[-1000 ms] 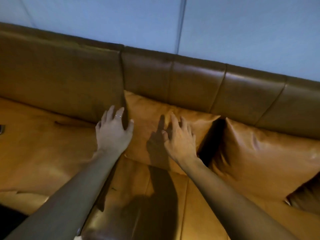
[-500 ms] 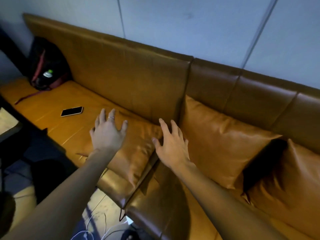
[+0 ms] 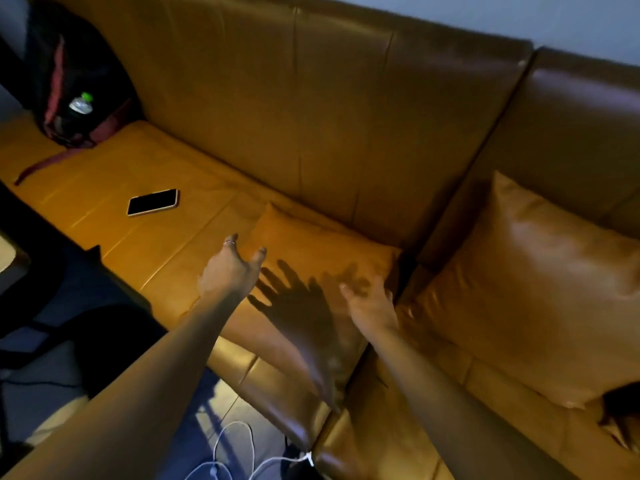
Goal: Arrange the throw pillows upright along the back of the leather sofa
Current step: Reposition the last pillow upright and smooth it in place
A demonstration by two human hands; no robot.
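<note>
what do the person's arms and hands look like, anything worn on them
Both forearms are bare, with no sleeves, watch or bracelets in view. The left hand wears a thin ring on one finger. The right hand shows no rings or gloves, though it is somewhat blurred.

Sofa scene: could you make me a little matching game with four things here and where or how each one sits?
Things:
1. phone
2. flat pillow
3. upright pillow
4. backpack

Places or states:
A. leaning against the sofa back on the right
B. in the far left corner, a bottle in its pocket
C. lying flat on the seat beneath both open hands
D. screen up on the seat, left of the hands

Pairs: 1-D, 2-C, 3-A, 4-B
</note>
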